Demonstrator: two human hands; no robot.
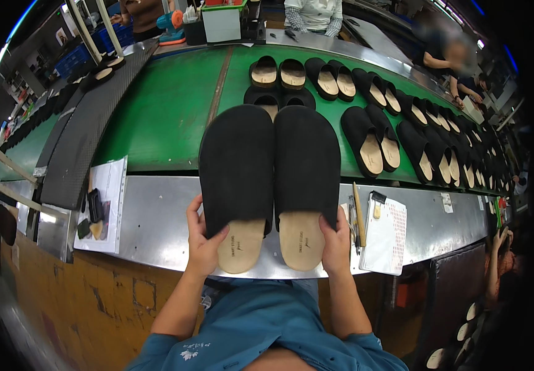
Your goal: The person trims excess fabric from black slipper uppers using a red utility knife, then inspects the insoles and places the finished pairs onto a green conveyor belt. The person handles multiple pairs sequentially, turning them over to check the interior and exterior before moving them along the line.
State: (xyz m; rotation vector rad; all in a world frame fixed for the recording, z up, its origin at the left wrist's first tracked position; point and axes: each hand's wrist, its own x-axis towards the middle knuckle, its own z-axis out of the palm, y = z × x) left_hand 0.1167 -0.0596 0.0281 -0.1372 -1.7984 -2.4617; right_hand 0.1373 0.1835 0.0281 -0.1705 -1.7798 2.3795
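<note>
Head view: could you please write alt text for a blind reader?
A person's left hand and right hand hold black slip-on shoes side by side over a metal worktable. Beyond, more black pairs stand on a green belt.

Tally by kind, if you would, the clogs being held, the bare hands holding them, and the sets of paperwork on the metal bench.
Black clogs: 2
Bare hands: 2
Paperwork sets: 2
Total: 6

The left clog (237, 164) and the right clog (308, 162), black and backless, are held side by side, rounded closed toes toward twelve o'clock, open heels apart toward six, their tan insoles (242, 238) showing small dark print.
</note>
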